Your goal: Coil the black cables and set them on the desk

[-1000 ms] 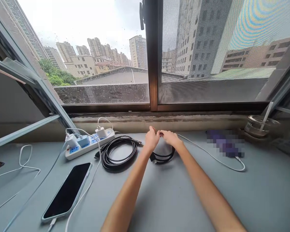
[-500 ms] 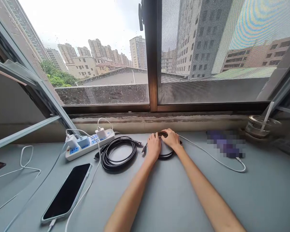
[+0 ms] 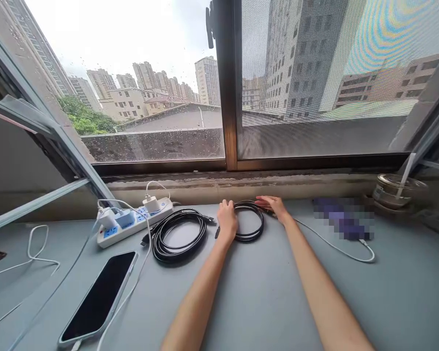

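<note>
A small coil of black cable (image 3: 249, 238) lies on the grey-blue tabletop between my hands. My left hand (image 3: 227, 222) is closed on the coil's left side, and a dark connector end pokes out to the left of it. At the coil's upper right, my right hand (image 3: 272, 206) has its fingers stretched out, beside or lightly touching the cable; a dark cable end shows under it. To the left rests a larger coil of black cable (image 3: 179, 260), with connectors at its left and right sides.
A white power strip (image 3: 133, 229) with plugs stands at back left. In front of it lies a phone (image 3: 100, 297) with a white cable. At right are a blurred purple object (image 3: 342, 217), its white cord (image 3: 325, 241) and a glass jar (image 3: 391, 190). A window (image 3: 161, 97) rises behind.
My right hand has shifted right and its fingers have straightened, uncovering more of the small coil. My left hand has moved slightly left and stays on the coil.
</note>
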